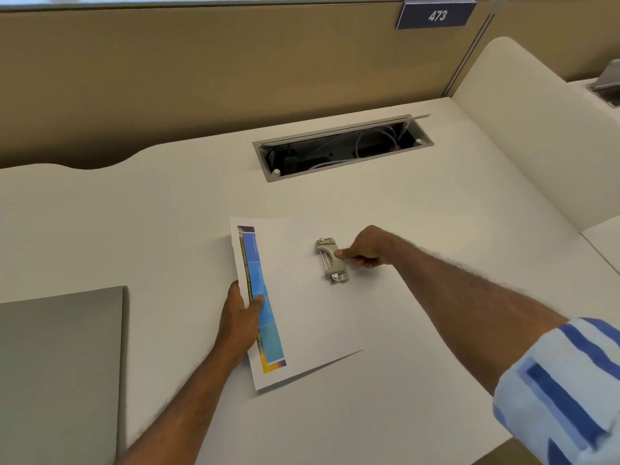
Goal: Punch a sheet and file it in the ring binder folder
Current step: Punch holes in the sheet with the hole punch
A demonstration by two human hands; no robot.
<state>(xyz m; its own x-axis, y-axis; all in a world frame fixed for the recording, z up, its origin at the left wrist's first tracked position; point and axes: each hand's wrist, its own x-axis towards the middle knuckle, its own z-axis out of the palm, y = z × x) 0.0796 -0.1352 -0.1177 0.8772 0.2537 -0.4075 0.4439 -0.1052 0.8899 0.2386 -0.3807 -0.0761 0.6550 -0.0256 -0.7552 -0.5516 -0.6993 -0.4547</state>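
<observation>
The white desk [134, 229] has an open cable hatch [342, 152]; the partition [201, 78] bears plate 473 [436, 15].

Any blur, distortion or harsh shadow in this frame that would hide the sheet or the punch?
Head view: light soft and even, no glare; the sheet and hole punch are fairly sharp; the only strong shadow lies under the sheet's lifted near corner; the striped sleeve is blurred; wide-angle bowing curves the desk edges.

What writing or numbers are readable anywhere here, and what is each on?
"473": white digits on the blue sign fixed to the partition.
Printed line along the coloured strip of the sheet: too blurred to read.
Nothing else is legible.
</observation>
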